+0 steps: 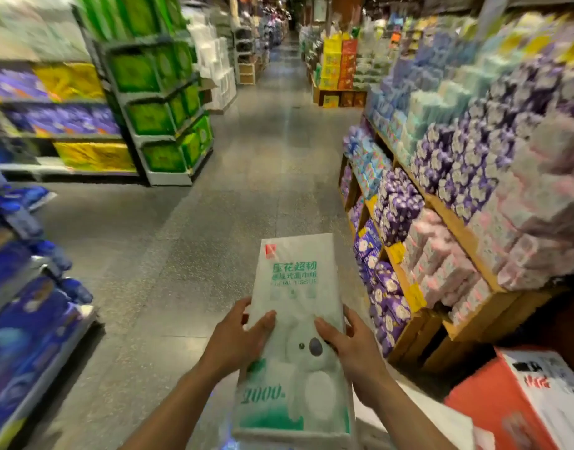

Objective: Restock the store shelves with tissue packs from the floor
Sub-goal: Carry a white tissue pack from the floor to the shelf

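A long white tissue pack with green lettering and a grey koala picture is held out flat in front of me, above the aisle floor. My left hand grips its left edge, thumb on top. On the opposite edge my right hand holds it the same way. The wooden shelves on my right are stacked with purple, pink and blue tissue packs. The view is blurred by motion.
A grey aisle floor runs straight ahead. A rack of green packs stands ahead left, blue packs at the near left. An orange-and-white carton sits at the lower right, beside the shelf base.
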Demonstrator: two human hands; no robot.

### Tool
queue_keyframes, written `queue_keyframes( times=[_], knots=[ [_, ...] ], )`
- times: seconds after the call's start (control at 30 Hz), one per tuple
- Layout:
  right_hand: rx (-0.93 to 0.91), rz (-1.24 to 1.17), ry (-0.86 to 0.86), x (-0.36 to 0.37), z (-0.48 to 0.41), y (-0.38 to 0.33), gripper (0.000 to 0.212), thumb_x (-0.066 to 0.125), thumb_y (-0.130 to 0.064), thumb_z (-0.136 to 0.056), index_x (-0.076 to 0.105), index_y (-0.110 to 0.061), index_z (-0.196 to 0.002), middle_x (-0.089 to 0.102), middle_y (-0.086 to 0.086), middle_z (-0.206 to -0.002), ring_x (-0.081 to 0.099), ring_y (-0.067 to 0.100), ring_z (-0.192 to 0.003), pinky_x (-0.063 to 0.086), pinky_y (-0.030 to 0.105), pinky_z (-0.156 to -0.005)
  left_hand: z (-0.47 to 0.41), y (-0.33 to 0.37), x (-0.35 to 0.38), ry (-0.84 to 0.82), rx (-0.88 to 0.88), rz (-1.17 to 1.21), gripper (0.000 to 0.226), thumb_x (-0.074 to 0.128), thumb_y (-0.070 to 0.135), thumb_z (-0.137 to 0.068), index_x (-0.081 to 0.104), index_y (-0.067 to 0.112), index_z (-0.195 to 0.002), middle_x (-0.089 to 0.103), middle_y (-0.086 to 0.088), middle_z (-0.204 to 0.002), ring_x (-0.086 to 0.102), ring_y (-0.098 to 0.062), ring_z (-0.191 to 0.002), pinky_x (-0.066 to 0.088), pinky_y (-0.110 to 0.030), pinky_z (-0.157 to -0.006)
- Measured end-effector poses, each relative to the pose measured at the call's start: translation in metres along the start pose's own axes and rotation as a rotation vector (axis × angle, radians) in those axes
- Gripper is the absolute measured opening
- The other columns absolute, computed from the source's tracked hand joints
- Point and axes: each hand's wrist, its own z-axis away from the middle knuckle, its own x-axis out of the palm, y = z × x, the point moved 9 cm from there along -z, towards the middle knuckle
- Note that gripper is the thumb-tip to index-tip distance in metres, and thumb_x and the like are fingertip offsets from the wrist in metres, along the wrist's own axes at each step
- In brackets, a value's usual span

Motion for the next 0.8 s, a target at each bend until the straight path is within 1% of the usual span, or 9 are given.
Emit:
queue_keyframes(
  times=[0.13, 0.23, 0.3, 0.37, 0.43, 0.57, 0.63, 0.7, 0.8],
  knots=[
    [-0.094, 0.045, -0.098, 0.054, 0.018, -0.095, 0.034, 0.077, -0.015, -0.087, 0.066, -0.020, -0.119, 0.079, 0.005, -0.100, 0.077, 0.027, -0.087, 0.062, 0.040, -0.069, 0.012, 0.068, -0.090, 0.028, -0.029, 0.140, 0.065, 0.060, 0.070, -0.076, 0.056, 0.026, -0.125, 0.075, 0.005, -0.106, 0.076, -0.016, -0.086, 0.063, -0.045, -0.078],
    [-0.124, 0.053, -0.170, 0.111, 0.031, -0.142, 0.035, 0.076, -0.017, -0.088, 0.065, -0.017, -0.122, 0.078, 0.010, -0.103, 0.077, 0.027, -0.086, 0.060, 0.035, -0.064, 0.027, 0.092, -0.160, 0.087, -0.017, 0.231, 0.056, 0.062, 0.065, -0.083, 0.058, 0.024, -0.122, 0.076, 0.000, -0.105, 0.076, -0.023, -0.085, 0.063, -0.049, -0.076],
    [-0.131, 0.037, -0.222, 0.154, 0.036, -0.162, 0.034, 0.075, -0.016, -0.089, 0.065, -0.015, -0.122, 0.078, 0.012, -0.104, 0.077, 0.028, -0.086, 0.060, 0.034, -0.064, 0.033, 0.088, -0.203, 0.112, -0.019, 0.286, 0.049, 0.062, 0.060, -0.089, 0.056, 0.025, -0.123, 0.077, 0.000, -0.102, 0.077, -0.023, -0.083, 0.063, -0.048, -0.075],
    [-0.136, 0.027, -0.256, 0.197, 0.040, -0.172, 0.036, 0.075, -0.017, -0.089, 0.064, -0.013, -0.122, 0.078, 0.012, -0.103, 0.076, 0.031, -0.087, 0.060, 0.038, -0.066, 0.040, 0.076, -0.242, 0.113, -0.006, 0.346, 0.049, 0.061, 0.062, -0.089, 0.057, 0.026, -0.123, 0.077, 0.000, -0.099, 0.077, -0.023, -0.082, 0.061, -0.045, -0.074],
    [-0.144, 0.023, -0.274, 0.243, 0.042, -0.178, 0.040, 0.077, -0.018, -0.087, 0.062, -0.013, -0.124, 0.077, 0.013, -0.103, 0.076, 0.033, -0.087, 0.061, 0.041, -0.068, 0.045, 0.060, -0.282, 0.094, 0.007, 0.412, 0.055, 0.062, 0.066, -0.085, 0.058, 0.028, -0.124, 0.077, -0.002, -0.101, 0.076, -0.026, -0.086, 0.059, -0.045, -0.076],
    [-0.161, 0.061, -0.334, 0.343, 0.048, -0.188, 0.046, 0.077, -0.020, -0.085, 0.061, -0.014, -0.128, 0.078, 0.013, -0.101, 0.076, 0.034, -0.085, 0.060, 0.039, -0.064, 0.040, 0.031, -0.381, 0.044, 0.036, 0.481, 0.068, 0.064, 0.072, -0.077, 0.058, 0.027, -0.128, 0.074, -0.006, -0.112, 0.072, -0.028, -0.097, 0.057, -0.042, -0.074],
    [-0.179, 0.084, -0.393, 0.392, 0.051, -0.200, 0.052, 0.077, -0.023, -0.082, 0.061, -0.014, -0.130, 0.077, 0.013, -0.103, 0.076, 0.034, -0.087, 0.060, 0.038, -0.064, 0.035, 0.022, -0.448, 0.123, 0.052, 0.476, 0.069, 0.066, 0.068, -0.081, 0.055, 0.020, -0.130, 0.074, -0.006, -0.113, 0.072, -0.027, -0.101, 0.058, -0.044, -0.078],
    [-0.197, 0.111, -0.439, 0.433, 0.051, -0.218, 0.059, 0.078, -0.023, -0.078, 0.059, -0.016, -0.133, 0.077, 0.013, -0.104, 0.076, 0.034, -0.088, 0.060, 0.037, -0.064, 0.027, 0.023, -0.514, 0.196, 0.093, 0.475, 0.064, 0.069, 0.061, -0.084, 0.056, 0.016, -0.128, 0.075, -0.006, -0.113, 0.072, -0.027, -0.102, 0.059, -0.049, -0.088],
    [-0.237, 0.148, -0.486, 0.482, 0.042, -0.247, 0.061, 0.078, -0.012, -0.079, 0.057, -0.023, -0.134, 0.079, 0.008, -0.103, 0.076, 0.030, -0.089, 0.061, 0.033, -0.065, 0.014, 0.036, -0.590, 0.218, 0.140, 0.400, 0.053, 0.073, 0.058, -0.082, 0.063, 0.021, -0.119, 0.075, -0.006, -0.113, 0.071, -0.028, -0.104, 0.054, -0.053, -0.096]
  ],
)
